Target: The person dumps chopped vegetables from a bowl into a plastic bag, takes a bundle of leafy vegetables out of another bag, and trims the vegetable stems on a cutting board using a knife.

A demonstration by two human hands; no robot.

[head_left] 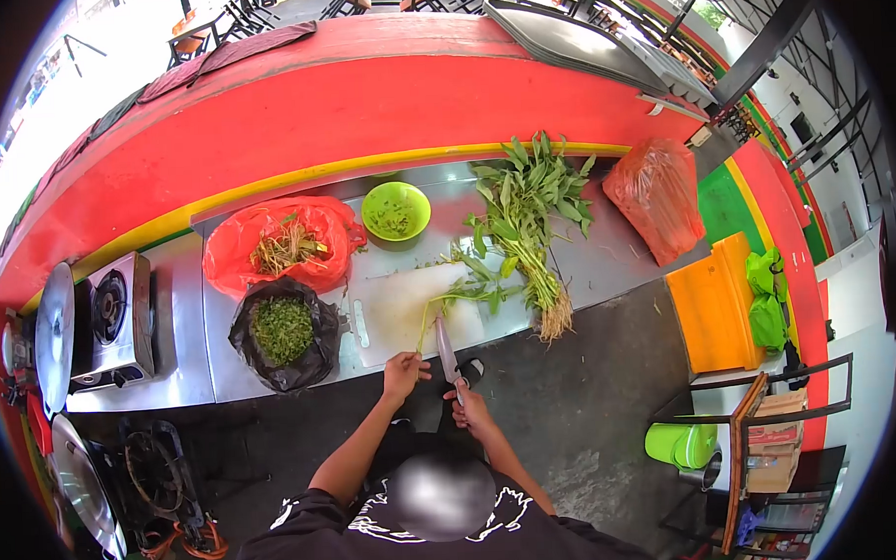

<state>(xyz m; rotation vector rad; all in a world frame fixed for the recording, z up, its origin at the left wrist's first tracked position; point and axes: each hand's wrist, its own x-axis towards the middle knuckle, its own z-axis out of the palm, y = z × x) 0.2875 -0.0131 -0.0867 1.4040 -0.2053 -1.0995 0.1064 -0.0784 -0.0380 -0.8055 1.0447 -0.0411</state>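
Observation:
My right hand (467, 408) is closed round the handle of a knife (445, 349), whose blade points away over the front edge of a white cutting board (385, 312). Just left of it, my left hand (404, 373) pinches the lower end of a green stem (425, 325). The stem's leafy part (483, 289) lies across the board's right side. A large bunch of leafy greens (525, 218) with roots rests to the right. Left of the board are a black bag (316, 309) of chopped greens and a red bag (232, 250) of cut roots and stems. Behind the board sits a green bowl (421, 210).
A gas stove (124, 321) stands at the counter's left end. A filled red plastic bag (652, 199) sits at its right end. The red wall (363, 100) runs behind the counter, with trays (578, 43) on top. An orange container (710, 305) stands at right.

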